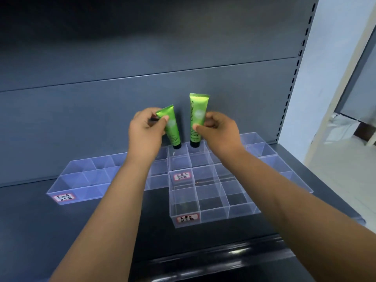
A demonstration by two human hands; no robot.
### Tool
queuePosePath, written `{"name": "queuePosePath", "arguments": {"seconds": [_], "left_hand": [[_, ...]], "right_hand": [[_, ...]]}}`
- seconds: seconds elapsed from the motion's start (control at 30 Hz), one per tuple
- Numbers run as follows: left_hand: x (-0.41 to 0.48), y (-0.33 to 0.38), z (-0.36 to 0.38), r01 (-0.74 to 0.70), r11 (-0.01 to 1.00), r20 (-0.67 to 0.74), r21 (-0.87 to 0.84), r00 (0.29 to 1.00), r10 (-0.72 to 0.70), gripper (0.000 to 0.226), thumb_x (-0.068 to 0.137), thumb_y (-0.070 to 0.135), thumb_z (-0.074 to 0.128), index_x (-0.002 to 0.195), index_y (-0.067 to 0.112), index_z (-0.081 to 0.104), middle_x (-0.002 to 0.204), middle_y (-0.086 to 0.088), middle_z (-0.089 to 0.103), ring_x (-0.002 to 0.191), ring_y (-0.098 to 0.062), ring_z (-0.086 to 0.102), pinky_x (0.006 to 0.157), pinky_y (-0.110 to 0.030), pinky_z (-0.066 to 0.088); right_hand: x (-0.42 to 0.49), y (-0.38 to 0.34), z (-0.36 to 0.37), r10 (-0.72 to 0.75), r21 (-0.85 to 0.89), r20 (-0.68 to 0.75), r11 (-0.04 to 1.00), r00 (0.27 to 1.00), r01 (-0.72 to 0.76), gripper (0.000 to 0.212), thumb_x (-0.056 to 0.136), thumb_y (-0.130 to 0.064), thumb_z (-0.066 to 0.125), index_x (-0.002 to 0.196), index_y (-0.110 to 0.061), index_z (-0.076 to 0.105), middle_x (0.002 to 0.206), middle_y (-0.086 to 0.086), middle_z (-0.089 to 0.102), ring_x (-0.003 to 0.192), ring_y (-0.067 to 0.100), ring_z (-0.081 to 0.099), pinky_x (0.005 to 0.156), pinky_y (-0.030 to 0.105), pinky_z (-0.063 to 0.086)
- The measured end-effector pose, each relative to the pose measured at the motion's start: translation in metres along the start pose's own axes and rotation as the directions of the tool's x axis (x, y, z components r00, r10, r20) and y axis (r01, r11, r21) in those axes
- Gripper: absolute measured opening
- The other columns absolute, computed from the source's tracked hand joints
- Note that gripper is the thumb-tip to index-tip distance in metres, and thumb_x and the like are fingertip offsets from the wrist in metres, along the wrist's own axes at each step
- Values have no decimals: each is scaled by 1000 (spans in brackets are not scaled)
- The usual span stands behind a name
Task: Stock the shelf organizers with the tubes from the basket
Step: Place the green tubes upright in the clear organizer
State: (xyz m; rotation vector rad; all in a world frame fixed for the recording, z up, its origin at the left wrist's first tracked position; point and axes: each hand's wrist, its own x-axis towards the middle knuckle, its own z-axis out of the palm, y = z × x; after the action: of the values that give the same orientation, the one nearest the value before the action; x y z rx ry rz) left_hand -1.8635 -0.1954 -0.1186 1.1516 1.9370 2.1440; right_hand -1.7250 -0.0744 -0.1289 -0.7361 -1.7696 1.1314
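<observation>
left hand (145, 129): you're pinching a tilted green tube (172, 127), cap down
right hand (218, 130): you're holding the Chamomile tube (197, 117) upright at the clear organizer (213, 202) back row

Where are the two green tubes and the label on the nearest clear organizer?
Tilted green tube (173, 131): head view, middle of its body.
Upright green tube (198, 113): head view, pale round mark.
Nearest label (188, 218): head view, sticker's centre.

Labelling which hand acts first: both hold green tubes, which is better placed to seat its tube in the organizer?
Likely the right hand: its upright tube has its cap down at a back compartment of the middle organizer. The left hand holds a tilted tube that needs straightening first.
</observation>
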Motion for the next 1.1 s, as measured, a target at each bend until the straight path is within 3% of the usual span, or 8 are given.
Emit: {"name": "queuePosePath", "arguments": {"seconds": [0.1, 0.17, 0.4, 0.57, 0.7, 0.77, 0.93, 1.1], "left_hand": [[4, -5, 12, 7, 1000, 56, -4, 998, -7, 17, 93, 3, 69, 92, 20, 72, 86, -4, 63, 78, -13, 62, 84, -54, 59], [8, -13, 21, 17, 1000, 65, 17, 998, -18, 20, 92, 1, 69, 97, 20, 72, 87, 0, 62, 79, -12, 62, 84, -54, 60], [19, -42, 31, 38, 996, 113, 78, 992, -47, 25, 93, -1, 65, 93, 24, 69, 83, 4, 60, 82, -15, 62, 87, -54, 58], [19, -59, 32, 36, 993, 136, 115, 989, -52, 27, 93, -3, 62, 93, 24, 68, 85, 3, 65, 83, -15, 64, 88, -52, 57], [19, -68, 30, 48, 990, 164, 131, 984, -69, 25, 88, 4, 64, 91, 29, 70, 98, -10, 71, 97, -34, 69, 91, -58, 56], [19, -71, 30, 51, 991, 174, 127, 982, -73, 26, 89, 2, 65, 92, 27, 71, 95, -7, 69, 97, -37, 68, 91, -59, 56], [24, -72, 31, 91, 988, 127, 127, 986, -107, 21, 92, -2, 65, 102, 15, 71, 86, 4, 61, 86, -18, 64, 90, -54, 57], [31, -76, 25, 105, 985, 88, 136, 989, -118, 23, 90, -4, 65, 110, 9, 69, 89, 3, 61, 84, -13, 63, 89, -41, 60]], "right_hand": [[10, 10, 9, 9, 42, -5, 999, 1000, -8, 18, 77, -17, 83, 93, -21, 75, 74, -4, 68, 72, 14, 66, 82, 48, 60], [19, 17, 11, 11, 33, -11, 999, 1000, -11, 18, 76, -16, 83, 92, -19, 74, 77, -2, 70, 75, 17, 69, 81, 49, 60], [39, 36, 10, 17, -150, 85, 989, 996, -5, 18, 78, -19, 80, 92, -13, 71, 85, 3, 75, 85, 23, 73, 83, 48, 59], [35, 43, 15, -10, -353, 189, 933, 982, 78, 23, 81, -23, 81, 95, -8, 70, 85, 7, 74, 86, 24, 69, 83, 40, 56], [34, 48, 18, -6, -454, 221, 885, 975, 108, 21, 82, -24, 80, 93, -10, 69, 85, 6, 73, 85, 24, 68, 78, 32, 53], [35, 50, 18, 0, -480, 214, 871, 977, 105, 20, 82, -23, 79, 92, -10, 69, 85, 5, 73, 84, 23, 67, 70, 27, 47], [40, 58, 16, 28, -534, 188, 842, 982, 78, 18, 85, -25, 77, 95, -13, 68, 82, -1, 67, 82, 19, 61, 55, 18, 35], [42, 65, 18, 60, -548, 205, 834, 977, 64, 19, 86, -27, 76, 98, -14, 69, 90, 2, 72, 87, 21, 65, 64, 24, 42]]}}
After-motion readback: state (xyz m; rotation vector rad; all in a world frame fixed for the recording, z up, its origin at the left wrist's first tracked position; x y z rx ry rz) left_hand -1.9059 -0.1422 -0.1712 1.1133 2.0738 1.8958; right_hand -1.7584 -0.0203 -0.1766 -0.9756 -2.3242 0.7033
